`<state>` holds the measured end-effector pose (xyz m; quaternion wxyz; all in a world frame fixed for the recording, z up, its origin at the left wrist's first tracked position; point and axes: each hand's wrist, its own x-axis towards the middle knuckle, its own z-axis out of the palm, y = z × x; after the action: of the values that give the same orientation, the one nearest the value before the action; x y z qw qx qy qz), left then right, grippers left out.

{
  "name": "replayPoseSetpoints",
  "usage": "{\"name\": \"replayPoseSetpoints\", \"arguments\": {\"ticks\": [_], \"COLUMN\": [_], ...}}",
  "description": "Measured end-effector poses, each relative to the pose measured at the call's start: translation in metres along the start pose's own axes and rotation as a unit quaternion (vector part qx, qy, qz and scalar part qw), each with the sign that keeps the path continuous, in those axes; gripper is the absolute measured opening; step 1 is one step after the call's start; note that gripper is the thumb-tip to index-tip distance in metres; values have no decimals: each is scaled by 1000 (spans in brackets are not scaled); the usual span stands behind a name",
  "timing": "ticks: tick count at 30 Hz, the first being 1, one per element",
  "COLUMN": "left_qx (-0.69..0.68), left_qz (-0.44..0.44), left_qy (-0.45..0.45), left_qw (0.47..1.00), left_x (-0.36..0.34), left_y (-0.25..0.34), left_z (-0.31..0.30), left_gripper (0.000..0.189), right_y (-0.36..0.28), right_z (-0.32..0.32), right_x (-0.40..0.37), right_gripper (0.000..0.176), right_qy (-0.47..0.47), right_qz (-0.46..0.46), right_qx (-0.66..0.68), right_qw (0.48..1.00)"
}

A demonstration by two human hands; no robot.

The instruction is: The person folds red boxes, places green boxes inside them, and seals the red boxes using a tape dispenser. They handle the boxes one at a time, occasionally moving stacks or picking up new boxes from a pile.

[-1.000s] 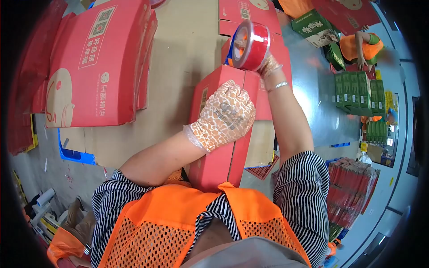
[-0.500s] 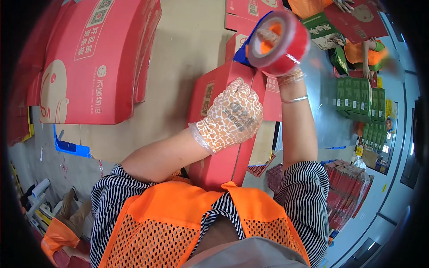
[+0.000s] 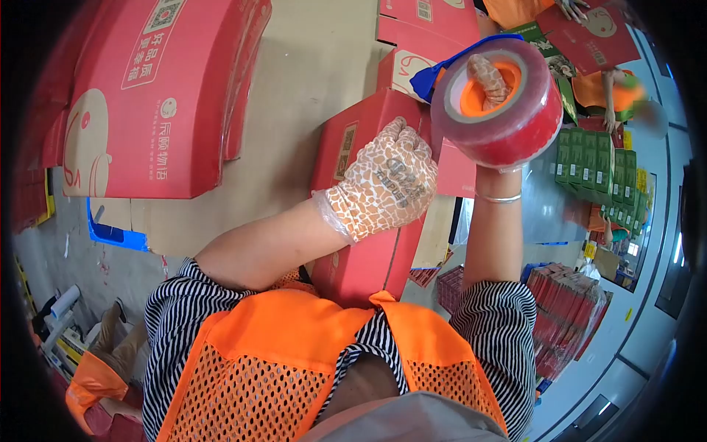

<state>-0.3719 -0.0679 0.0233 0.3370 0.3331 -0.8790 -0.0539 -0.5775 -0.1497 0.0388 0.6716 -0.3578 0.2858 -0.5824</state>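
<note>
My left hand (image 3: 387, 180), in a patterned orange-and-white glove, presses down on a red carton (image 3: 364, 261) that stands against my body. Its fingers are curled together over the carton's top, along the centre seam. In my right hand (image 3: 490, 81) is a tape dispenser (image 3: 501, 144) with a blue frame, an orange hub and a large roll of red-edged tape. The roll covers most of that hand; a gloved finger shows through the hub. The dispenser is held over the far right end of the carton.
Stacked red cartons (image 3: 140, 110) stand on the table (image 3: 309, 59) at left. More red cartons (image 3: 427, 29) lie at the far side. Green boxes (image 3: 589, 166), flattened red cartons (image 3: 567, 317) and co-workers in orange vests (image 3: 600, 92) are at right; another person (image 3: 96, 383) is at lower left.
The tape dispenser has moved right and nearer the camera, and turned so its hub and a finger show more. My left hand stays on the carton.
</note>
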Motion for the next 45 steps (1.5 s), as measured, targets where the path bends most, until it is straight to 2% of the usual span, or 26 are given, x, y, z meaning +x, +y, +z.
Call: {"name": "replayPoseSetpoints", "arguments": {"ticks": [6,9,11,13,15,16,17,19,20,22,23,24,25,26,27,31,33,35,36,38,40,41,42,43,44,45], "left_qx": [-15,-38,-99,-89,-139,-132,-134,-212,-226,-255,-281,-296,-296,-297,-302,-335,-331,-359,-352,-256,-67,-25,18,18,-32,-80], "left_qz": [-5,-33,-98,-65,-68,-34,-29,23,74,68,62,-5,1,-9,-20,95,146,37,-39,-186,-118,-128,-138,-138,-182,-228], "left_qy": [-41,2,-74,-57,-100,-19,-16,-119,-35,-44,-51,-43,-39,0,36,62,85,61,58,35,28,-64,-156,-157,-277,-392], "left_qw": [999,999,987,992,983,991,990,970,971,964,956,954,954,955,952,935,929,931,933,948,990,989,978,978,943,888], "left_x": [-2,-6,-5,-16,-30,-40,-49,-65,-73,-81,-84,-87,-85,-83,-83,-101,-106,-102,-85,-11,27,35,41,52,63,63], "left_y": [-2,-3,-1,0,8,14,21,32,35,33,32,35,34,33,33,15,-4,-19,-28,-35,-61,-73,-81,-90,-97,-96], "left_z": [-2,-7,-22,-25,-30,-32,-35,-41,-39,-37,-37,-36,-39,-43,-45,-30,-31,-39,-44,-71,-23,3,23,25,20,15], "left_gripper": [22,27,37,44,44,39,39,34,31,32,33,34,34,34,34,30,18,10,8,17,29,35,42,42,44,45], "right_y": [-3,6,15,25,33,36,39,46,47,52,54,57,58,63,66,72,70,68,77,72,65,63,64,65,66,65], "right_z": [1,17,26,23,21,20,22,30,34,45,49,53,57,61,63,65,67,73,62,80,97,102,88,74,87,99], "right_x": [-12,-49,-73,-84,-85,-87,-88,-88,-90,-96,-102,-109,-115,-136,-152,-174,-177,-175,-174,-165,-157,-154,-148,-144,-144,-145], "right_gripper": [44,44,44,45,45,45,45,46,46,48,48,47,47,48,52,53,53,53,52,52,51,50,50,50,50,50], "right_qy": [11,6,2,26,57,73,88,108,108,-35,-33,-39,-49,-57,-80,87,179,298,140,116,-4,-93,-115,-136,-4,128], "right_qz": [-6,2,13,31,52,61,69,81,78,57,54,38,21,-17,-28,28,62,83,59,65,39,3,29,53,39,29], "right_qx": [14,64,110,132,151,162,168,176,176,214,213,225,234,139,191,229,282,382,204,219,272,313,310,308,152,-10], "right_qw": [1000,998,994,990,986,982,979,975,975,975,975,973,971,988,978,969,941,871,967,967,961,945,943,940,988,991]}}
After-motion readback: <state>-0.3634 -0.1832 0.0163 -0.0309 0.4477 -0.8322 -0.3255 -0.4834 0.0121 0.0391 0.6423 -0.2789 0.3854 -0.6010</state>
